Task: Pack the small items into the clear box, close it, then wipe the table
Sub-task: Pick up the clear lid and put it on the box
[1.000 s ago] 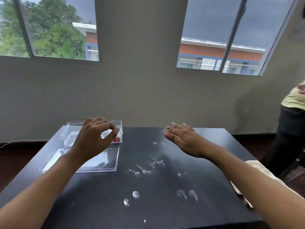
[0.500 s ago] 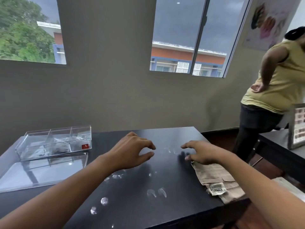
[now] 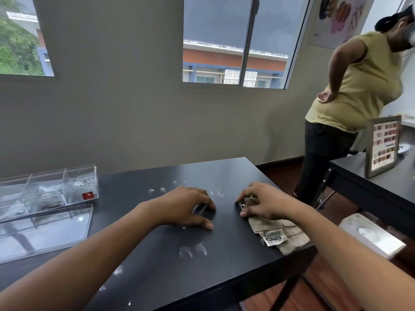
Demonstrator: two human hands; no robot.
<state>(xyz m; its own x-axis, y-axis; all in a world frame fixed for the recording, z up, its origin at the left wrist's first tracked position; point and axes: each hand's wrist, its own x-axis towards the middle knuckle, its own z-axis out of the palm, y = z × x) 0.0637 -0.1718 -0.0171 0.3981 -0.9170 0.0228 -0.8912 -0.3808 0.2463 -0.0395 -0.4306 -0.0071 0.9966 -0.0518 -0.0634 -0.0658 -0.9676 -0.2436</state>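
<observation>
A clear divided box (image 3: 48, 190) stands open at the far left of the black table (image 3: 224, 173), with small items in its compartments. Its clear lid (image 3: 42, 232) lies flat in front of it. Several small clear pieces (image 3: 193, 250) are scattered over the tabletop. My left hand (image 3: 182, 207) rests fingertips-down on the table's middle, curled over some of them; whether it grips one is hidden. My right hand (image 3: 265, 203) pinches the top edge of a beige cloth (image 3: 280, 232) at the table's right edge.
Another person (image 3: 350, 104) in a yellow shirt stands at the right, beside a second dark table (image 3: 381, 187) that bears a framed chart (image 3: 382, 145). A white box (image 3: 372, 234) sits low on the right. A wall with windows is behind.
My view swung right. My left hand left the box and came to the table's middle. My right hand reached the cloth and closed its fingers on the edge.
</observation>
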